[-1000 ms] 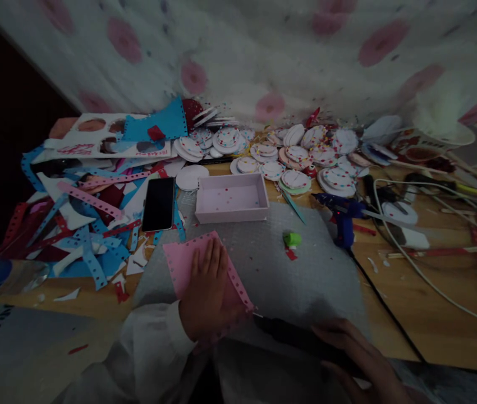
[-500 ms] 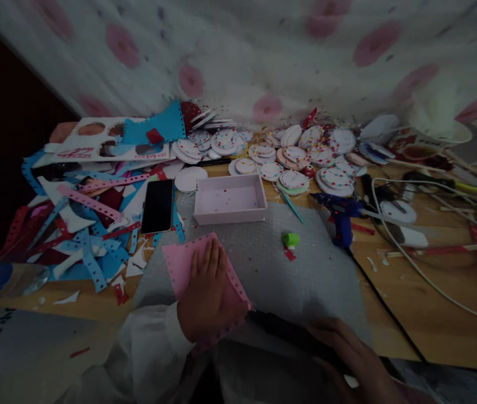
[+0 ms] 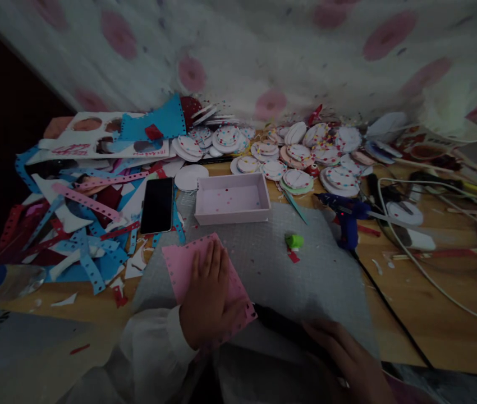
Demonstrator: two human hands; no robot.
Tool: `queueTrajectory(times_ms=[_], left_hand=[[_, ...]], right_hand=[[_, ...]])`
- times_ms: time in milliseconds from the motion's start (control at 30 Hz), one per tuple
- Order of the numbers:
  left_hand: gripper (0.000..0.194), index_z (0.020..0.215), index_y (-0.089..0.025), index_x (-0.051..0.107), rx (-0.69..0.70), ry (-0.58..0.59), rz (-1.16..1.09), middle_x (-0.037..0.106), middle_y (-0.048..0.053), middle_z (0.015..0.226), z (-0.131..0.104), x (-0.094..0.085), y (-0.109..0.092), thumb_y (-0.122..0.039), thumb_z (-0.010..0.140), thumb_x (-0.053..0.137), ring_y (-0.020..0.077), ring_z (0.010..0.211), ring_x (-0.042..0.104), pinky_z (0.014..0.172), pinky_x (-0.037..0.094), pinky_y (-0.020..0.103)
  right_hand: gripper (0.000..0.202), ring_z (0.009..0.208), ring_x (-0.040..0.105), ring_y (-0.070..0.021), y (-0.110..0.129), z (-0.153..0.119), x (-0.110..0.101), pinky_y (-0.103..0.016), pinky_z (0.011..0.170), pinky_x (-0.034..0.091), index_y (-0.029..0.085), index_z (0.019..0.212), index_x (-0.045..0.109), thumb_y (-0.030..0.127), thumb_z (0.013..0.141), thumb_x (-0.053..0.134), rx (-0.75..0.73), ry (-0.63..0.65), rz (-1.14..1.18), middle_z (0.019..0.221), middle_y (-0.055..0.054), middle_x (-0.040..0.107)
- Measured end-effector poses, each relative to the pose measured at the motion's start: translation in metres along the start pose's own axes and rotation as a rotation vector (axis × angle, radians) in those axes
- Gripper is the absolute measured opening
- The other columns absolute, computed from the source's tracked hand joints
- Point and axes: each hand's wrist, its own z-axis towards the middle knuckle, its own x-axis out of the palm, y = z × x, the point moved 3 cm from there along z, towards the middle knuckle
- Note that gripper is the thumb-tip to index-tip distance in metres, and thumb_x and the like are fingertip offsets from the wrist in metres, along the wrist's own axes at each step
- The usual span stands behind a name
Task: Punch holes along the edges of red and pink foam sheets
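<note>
My left hand (image 3: pixel 207 294) lies flat, fingers stretched out, on a pink sheet (image 3: pixel 183 264) with holes punched along its edges. At the lower right my right hand (image 3: pixel 343 350) is wrapped round a long black tool (image 3: pixel 283 328), whose tip meets the sheet's right corner beside my left thumb. The tool's far end is hidden under my hand. Both the sheet and my left hand rest over a grey mat (image 3: pixel 264 264). Beyond the sheet stands an open pale pink box (image 3: pixel 233 216) with a few small dots inside.
Paper scraps (image 3: pixel 89 252) and a phone (image 3: pixel 157 206) lie left, near a bottle (image 3: pixel 7 281). Decorated paper discs (image 3: pixel 297 179) line the back. A green piece (image 3: pixel 294 241), a blue glue gun (image 3: pixel 345 216) and its cable are to the right.
The tool and right hand have shifted slightly relative to the sheet, whose right corner now shows more. The whole view has moved a little.
</note>
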Motion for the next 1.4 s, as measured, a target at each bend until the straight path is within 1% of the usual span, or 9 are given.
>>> queueTrajectory(times_ms=[100, 200, 433, 600, 733, 967, 1067, 1200, 1400], left_hand=[[0.093, 0.147, 0.003, 0.009, -0.015, 0.001, -0.001, 0.002, 0.028, 0.154, -0.001, 0.000, 0.000, -0.054, 0.083, 0.047, 0.0389, 0.144, 0.001, 0.112, 0.010, 0.058], [0.092, 0.147, 0.002, 0.012, -0.025, -0.002, 0.007, 0.003, 0.027, 0.154, -0.001, 0.002, 0.000, -0.057, 0.084, 0.045, 0.0386, 0.144, 0.002, 0.112, 0.011, 0.057], [0.091, 0.145, 0.004, 0.018, -0.038, -0.017, 0.012, 0.006, 0.028, 0.154, 0.000, 0.003, 0.000, -0.061, 0.085, 0.041, 0.0397, 0.143, 0.005, 0.112, 0.014, 0.057], [0.094, 0.145, 0.004, 0.020, -0.023, -0.015, -0.010, 0.006, 0.028, 0.154, 0.000, 0.002, 0.001, -0.063, 0.083, 0.043, 0.0400, 0.143, 0.004, 0.112, 0.011, 0.057], [0.094, 0.145, 0.004, 0.019, -0.031, -0.017, -0.016, 0.007, 0.028, 0.154, 0.000, 0.000, 0.000, -0.061, 0.082, 0.045, 0.0399, 0.143, 0.004, 0.112, 0.009, 0.058], [0.093, 0.143, 0.005, 0.024, -0.048, 0.000, -0.016, 0.012, 0.029, 0.153, 0.001, -0.001, -0.001, -0.061, 0.081, 0.046, 0.0418, 0.143, 0.006, 0.112, 0.007, 0.060], [0.094, 0.144, 0.005, 0.022, -0.061, 0.006, -0.010, 0.011, 0.029, 0.153, 0.001, -0.001, -0.001, -0.058, 0.080, 0.048, 0.0412, 0.143, 0.007, 0.112, 0.008, 0.059], [0.092, 0.143, 0.005, 0.026, -0.066, 0.008, -0.012, 0.011, 0.028, 0.153, 0.001, -0.003, -0.001, -0.058, 0.080, 0.047, 0.0408, 0.143, 0.008, 0.113, 0.006, 0.058], [0.092, 0.144, 0.005, 0.025, -0.096, 0.020, -0.029, 0.011, 0.027, 0.153, 0.003, -0.002, -0.001, -0.055, 0.078, 0.049, 0.0408, 0.143, 0.006, 0.113, 0.006, 0.058]], right_hand=[[0.031, 0.087, 0.069, -0.0195, -0.001, 0.002, 0.004, -0.025, 0.069, 0.059, 0.019, 0.118, 0.059, 0.025, 0.088, 0.052, 0.004, -0.017, -0.021, 0.101, -0.011, 0.067], [0.034, 0.088, 0.068, -0.0204, 0.000, 0.007, 0.007, -0.027, 0.069, 0.059, 0.018, 0.121, 0.058, 0.025, 0.089, 0.052, 0.010, -0.024, -0.029, 0.103, -0.011, 0.066], [0.031, 0.088, 0.067, -0.0202, 0.008, 0.034, 0.007, -0.028, 0.070, 0.059, 0.018, 0.120, 0.058, 0.022, 0.091, 0.047, 0.025, -0.029, -0.029, 0.103, -0.011, 0.064], [0.032, 0.090, 0.065, -0.0203, 0.010, 0.051, 0.009, -0.030, 0.071, 0.059, 0.019, 0.121, 0.055, 0.018, 0.090, 0.045, 0.039, 0.002, -0.001, 0.104, -0.011, 0.062], [0.032, 0.090, 0.064, -0.0203, 0.011, 0.064, 0.013, -0.030, 0.071, 0.058, 0.018, 0.120, 0.054, 0.016, 0.089, 0.046, 0.040, 0.021, 0.002, 0.105, -0.011, 0.061], [0.032, 0.090, 0.063, -0.0207, 0.009, 0.091, 0.018, -0.033, 0.073, 0.056, 0.017, 0.120, 0.055, 0.014, 0.089, 0.047, 0.015, 0.023, -0.003, 0.105, -0.011, 0.060], [0.030, 0.091, 0.062, -0.0219, 0.006, 0.101, 0.022, -0.034, 0.072, 0.056, 0.017, 0.119, 0.055, 0.015, 0.090, 0.047, 0.004, 0.025, -0.007, 0.105, -0.011, 0.060], [0.031, 0.092, 0.062, -0.0238, 0.003, 0.112, 0.028, -0.037, 0.073, 0.056, 0.017, 0.119, 0.055, 0.014, 0.088, 0.049, -0.007, 0.040, -0.030, 0.106, -0.011, 0.060], [0.030, 0.088, 0.062, -0.0236, 0.003, 0.134, 0.034, -0.038, 0.071, 0.056, 0.019, 0.116, 0.055, 0.013, 0.088, 0.050, 0.014, 0.044, -0.012, 0.105, -0.011, 0.060]])
